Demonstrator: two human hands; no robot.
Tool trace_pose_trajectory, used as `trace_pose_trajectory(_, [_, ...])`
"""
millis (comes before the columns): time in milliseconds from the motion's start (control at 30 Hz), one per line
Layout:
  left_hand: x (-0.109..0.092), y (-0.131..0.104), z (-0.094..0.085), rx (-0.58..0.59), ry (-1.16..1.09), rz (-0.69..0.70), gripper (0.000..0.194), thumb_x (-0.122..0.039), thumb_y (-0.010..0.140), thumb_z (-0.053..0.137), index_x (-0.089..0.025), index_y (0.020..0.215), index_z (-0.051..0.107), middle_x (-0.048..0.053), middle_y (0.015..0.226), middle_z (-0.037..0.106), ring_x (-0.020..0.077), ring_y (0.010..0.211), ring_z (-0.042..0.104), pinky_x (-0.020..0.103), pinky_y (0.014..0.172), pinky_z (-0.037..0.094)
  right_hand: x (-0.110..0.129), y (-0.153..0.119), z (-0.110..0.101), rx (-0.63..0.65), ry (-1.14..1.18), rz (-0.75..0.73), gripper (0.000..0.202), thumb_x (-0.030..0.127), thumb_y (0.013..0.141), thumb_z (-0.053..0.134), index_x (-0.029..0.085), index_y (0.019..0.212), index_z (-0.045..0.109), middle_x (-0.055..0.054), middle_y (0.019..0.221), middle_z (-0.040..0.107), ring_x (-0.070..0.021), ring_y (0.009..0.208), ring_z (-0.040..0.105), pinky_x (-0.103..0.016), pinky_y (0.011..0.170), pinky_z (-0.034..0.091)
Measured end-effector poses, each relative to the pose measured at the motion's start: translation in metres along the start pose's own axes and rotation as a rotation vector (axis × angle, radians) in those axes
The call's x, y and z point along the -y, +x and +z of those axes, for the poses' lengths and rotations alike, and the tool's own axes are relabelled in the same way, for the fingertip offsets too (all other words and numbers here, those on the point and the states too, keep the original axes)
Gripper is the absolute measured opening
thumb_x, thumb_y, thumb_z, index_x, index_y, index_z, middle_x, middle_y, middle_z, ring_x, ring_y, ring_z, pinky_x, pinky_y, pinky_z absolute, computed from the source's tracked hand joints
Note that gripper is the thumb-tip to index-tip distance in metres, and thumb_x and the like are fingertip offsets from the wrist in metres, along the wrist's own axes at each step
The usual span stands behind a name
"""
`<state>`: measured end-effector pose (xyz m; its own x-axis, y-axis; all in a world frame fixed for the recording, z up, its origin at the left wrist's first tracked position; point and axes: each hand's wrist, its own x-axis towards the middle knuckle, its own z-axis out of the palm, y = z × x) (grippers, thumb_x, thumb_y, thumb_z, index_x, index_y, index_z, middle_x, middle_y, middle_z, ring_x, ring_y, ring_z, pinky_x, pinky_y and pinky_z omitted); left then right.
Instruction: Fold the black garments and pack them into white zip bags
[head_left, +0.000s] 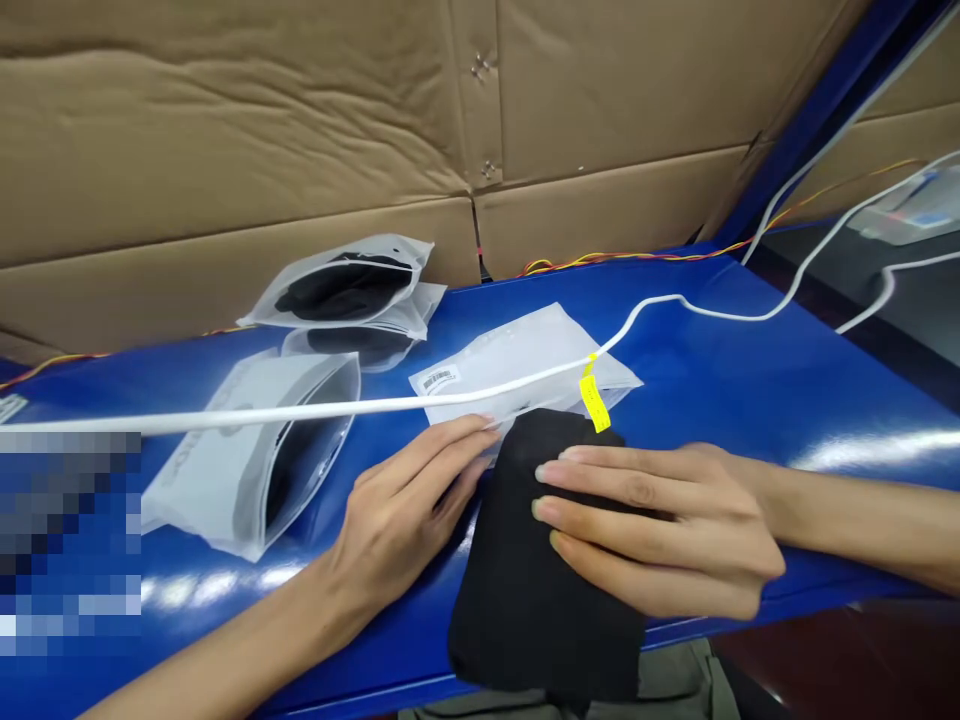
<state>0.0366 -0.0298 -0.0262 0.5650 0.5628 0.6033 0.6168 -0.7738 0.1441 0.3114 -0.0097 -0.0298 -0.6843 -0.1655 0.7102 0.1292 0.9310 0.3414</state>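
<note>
A folded black cloth (525, 590) lies on the blue table (750, 380) and hangs over its near edge. My right hand (660, 530) rests flat on top of it, fingers straight and pointing left. My left hand (409, 505) lies against the cloth's left edge, its fingertips touching the frosted plastic bag (517, 360) that lies flat just behind the cloth. A yellow tag (594, 402) hangs at the cloth's far end. A white cable (300, 410) runs across the table over the bag.
Left of my hands lies an open frosted bag (240, 450) with black cloth inside. Further back, two more filled bags (345, 290) are stacked. A cardboard wall (300, 130) closes the back. Red and yellow wires (637, 258) run along its base.
</note>
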Motion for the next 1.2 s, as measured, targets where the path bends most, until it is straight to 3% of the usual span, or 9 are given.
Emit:
trace_pose_trajectory(300, [-0.003,-0.002,-0.001,-0.021,-0.052,0.046,0.026,-0.001,0.099,0.069,-0.016,0.121,0.071,0.006,0.126,0.08,0.0157,0.117,0.078,0.025,0.111,0.06,-0.003,-0.002,0.001,0.126,0.031,0.021,0.017,0.013,0.099,0.066,0.011,0.11,0.078,-0.011,0.119,0.083,-0.0262,0.118,0.078,-0.035,0.112,0.062])
trace_pose_trajectory(467, [-0.001,0.001,-0.002,0.021,-0.115,0.025,0.027,-0.003,0.102,0.064,-0.017,0.125,0.069,0.007,0.129,0.078,0.0159,0.12,0.077,0.028,0.111,0.062,0.003,-0.013,0.006,0.182,0.044,0.19,0.026,0.007,0.101,0.057,0.007,0.124,0.069,-0.022,0.132,0.075,-0.0296,0.134,0.068,-0.04,0.109,0.062])
trace_pose_trajectory(600, [-0.001,0.003,0.0,-0.002,-0.12,0.021,0.027,-0.002,0.102,0.063,-0.017,0.124,0.068,0.007,0.126,0.078,0.0164,0.119,0.076,0.029,0.11,0.062,0.003,-0.018,0.012,0.347,0.093,0.415,0.04,0.005,0.098,0.052,0.012,0.137,0.062,-0.019,0.137,0.071,-0.0276,0.124,0.069,-0.041,0.097,0.064])
trace_pose_trajectory(700, [0.0,0.003,-0.001,-0.005,-0.108,0.051,0.031,-0.001,0.102,0.061,-0.018,0.127,0.067,0.007,0.127,0.077,0.0183,0.12,0.076,0.032,0.109,0.063,-0.002,-0.016,0.012,0.483,0.184,0.497,0.055,0.003,0.091,0.05,0.014,0.145,0.055,-0.019,0.141,0.068,-0.0274,0.111,0.068,-0.041,0.088,0.064])
trace_pose_trajectory(800, [0.006,0.001,-0.003,0.067,-0.033,0.122,0.033,-0.007,0.105,0.056,-0.014,0.137,0.061,0.015,0.133,0.072,0.0247,0.131,0.07,0.039,0.111,0.062,-0.004,-0.016,0.01,0.543,0.125,0.472,0.058,0.002,0.092,0.049,0.017,0.147,0.053,-0.019,0.146,0.064,-0.0272,0.105,0.067,-0.037,0.075,0.063])
trace_pose_trajectory(900, [0.017,-0.001,-0.003,0.143,0.13,0.178,0.033,-0.019,0.11,0.051,-0.013,0.141,0.058,0.02,0.14,0.066,0.0312,0.141,0.062,0.044,0.109,0.062,-0.003,-0.019,0.007,0.587,0.002,0.438,0.056,0.007,0.097,0.048,0.022,0.15,0.052,-0.018,0.154,0.06,-0.0294,0.112,0.066,-0.028,0.056,0.055])
trace_pose_trajectory(1067, [0.028,-0.001,-0.001,0.15,0.338,0.154,0.022,-0.02,0.111,0.049,-0.016,0.117,0.069,0.016,0.139,0.068,0.0333,0.14,0.062,0.042,0.105,0.062,0.0,-0.02,0.005,0.614,-0.091,0.407,0.055,0.008,0.097,0.049,0.024,0.15,0.053,-0.015,0.159,0.058,-0.0276,0.118,0.065,-0.021,0.046,0.045])
trace_pose_trajectory(1200, [0.02,0.004,-0.007,0.125,0.304,0.169,0.023,-0.014,0.11,0.047,-0.017,0.118,0.069,0.012,0.132,0.075,0.0276,0.124,0.071,0.038,0.102,0.059,0.002,-0.017,0.006,0.579,-0.185,0.472,0.054,0.004,0.098,0.045,0.022,0.148,0.056,-0.012,0.15,0.066,-0.0245,0.115,0.067,-0.022,0.043,0.04])
